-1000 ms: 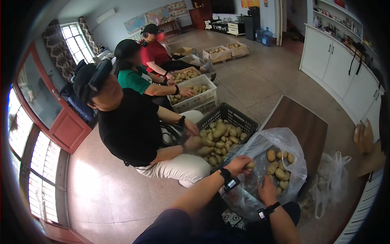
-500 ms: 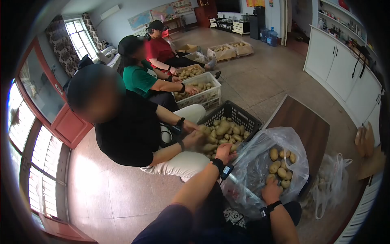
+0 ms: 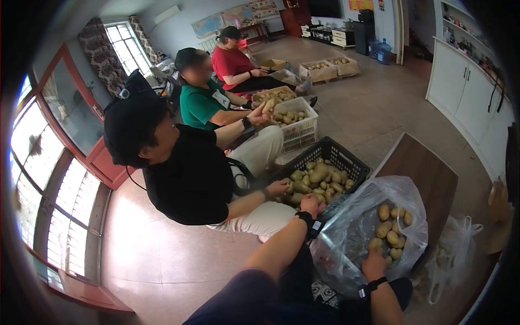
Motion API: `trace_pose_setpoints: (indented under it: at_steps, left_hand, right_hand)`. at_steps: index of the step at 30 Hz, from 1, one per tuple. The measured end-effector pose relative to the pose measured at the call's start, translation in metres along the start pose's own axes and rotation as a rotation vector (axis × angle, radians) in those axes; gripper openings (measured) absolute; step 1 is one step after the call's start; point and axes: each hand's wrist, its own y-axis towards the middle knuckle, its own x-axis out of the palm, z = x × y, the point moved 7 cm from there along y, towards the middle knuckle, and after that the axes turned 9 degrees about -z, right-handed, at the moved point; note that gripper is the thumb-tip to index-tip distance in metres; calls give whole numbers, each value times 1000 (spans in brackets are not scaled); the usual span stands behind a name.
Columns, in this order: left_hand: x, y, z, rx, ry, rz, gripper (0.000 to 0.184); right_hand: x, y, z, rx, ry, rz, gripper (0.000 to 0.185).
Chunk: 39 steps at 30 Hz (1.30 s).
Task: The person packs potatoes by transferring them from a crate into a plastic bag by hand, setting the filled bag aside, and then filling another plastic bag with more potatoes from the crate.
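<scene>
In the head view, my hands are well apart. My left hand (image 3: 311,205) is at the near side of the black crate (image 3: 348,157), against its potatoes (image 3: 320,174); I cannot tell whether it grips one. My right hand (image 3: 374,266) is inside the clear plastic bag (image 3: 355,219), fingertips touching a potato (image 3: 375,245), though I cannot tell if they are closed round it. More potatoes lie just beyond them. I'd best handle each gently, fingers spread round it, and keep clear of the neighbour's hand (image 3: 278,188) beside my left.
</scene>
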Motion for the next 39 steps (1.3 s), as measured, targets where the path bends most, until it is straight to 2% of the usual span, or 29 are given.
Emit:
trace_pose_setpoints:
  at_steps: [2, 3, 6, 7, 8, 10, 11, 13, 14, 16, 17, 22, 23, 24, 25, 26, 27, 28, 29, 31, 32, 33, 34, 36, 37, 39]
  left_hand:
    - [-2, -11, 7, 63, -65, 102, 39]
    - [11, -28, 21, 28, -73, 111, 37]
    - [21, -46, 35, -17, -87, 173, 38]
    - [-3, -15, 20, 209, 486, 71, 37]
    - [1, -18, 25, 210, 489, 72, 37]
    - [3, -30, 22, 17, -57, 193, 38]
    - [-6, -24, 17, 17, -55, 194, 38]
    - [-10, -9, 25, 382, 969, 53, 37]
    - [-15, -5, 23, 381, 969, 53, 37]
    - [-16, 2, 20, 418, 1213, 80, 34]
    - [-14, 2, 22, 419, 1212, 79, 34]
    - [-12, -12, 11, -3, 10, 224, 49]
    - [-31, 0, -3, -6, 8, 223, 49]
    - [-43, 15, 13, 527, 695, 91, 48]
    - [-18, 5, 6, 1066, 1373, -75, 47]
    - [-3, 5, 16, 655, 1087, -138, 44]
    - [9, -5, 19, 241, 539, -74, 41]
    - [27, -33, 25, -19, 150, 129, 38]
    - [-2, 36, -15, 243, 873, -135, 32]
    - [50, -22, 8, 20, 545, -105, 28]
    - [82, -60, 27, -80, 383, -62, 27]
    - [93, -59, 18, -21, 349, -110, 23]
    - [99, -64, 10, -29, 347, -109, 23]
    - [129, -80, -5, -183, 331, -307, 23]
    - [137, -87, -5, -183, 332, -306, 23]
    - [156, -102, -21, -301, 506, -504, 26]
  right_hand:
    - [4, -2, -2, -123, -2, 69, 46]
    - [8, 1, 0, -156, 9, 125, 41]
    - [11, 1, -5, -215, -27, 72, 37]
    - [16, 3, -4, -216, -23, 72, 37]
    - [23, 4, -3, -221, -72, 83, 30]
    - [29, 7, -6, -228, -117, 94, 25]
    - [31, 8, -6, -226, -118, 79, 24]
    - [33, 8, -5, -221, -122, 59, 23]
    - [34, 8, -5, -232, -91, 50, 26]
    - [34, 9, -7, -242, -60, 43, 28]
    - [31, 8, -10, -258, 7, 48, 29]
    - [-12, -7, -40, -292, 156, 5, 25]
    - [-18, -10, -43, -314, 192, 53, 25]
    - [-24, -13, -43, -333, 228, 102, 26]
    - [-24, -11, -40, -327, 225, 105, 26]
    - [-26, -8, -40, -372, 299, 161, 26]
    - [-29, -4, -38, -418, 373, 219, 26]
    - [-27, -1, -35, -412, 370, 222, 26]
    - [-26, 5, -32, -405, 467, 214, 25]
    - [-23, 15, -32, -401, 565, 204, 23]
    - [-13, 26, -23, -294, 869, 72, 21]
    - [-1, 30, -18, -172, 1166, -66, 20]
    - [-3, 28, -16, -164, 1164, -70, 20]
    - [-8, 28, -20, -156, 1418, -176, 22]
    - [-14, 26, -22, -157, 1419, -177, 22]
    - [-22, 21, -31, -173, 1629, -266, 21]
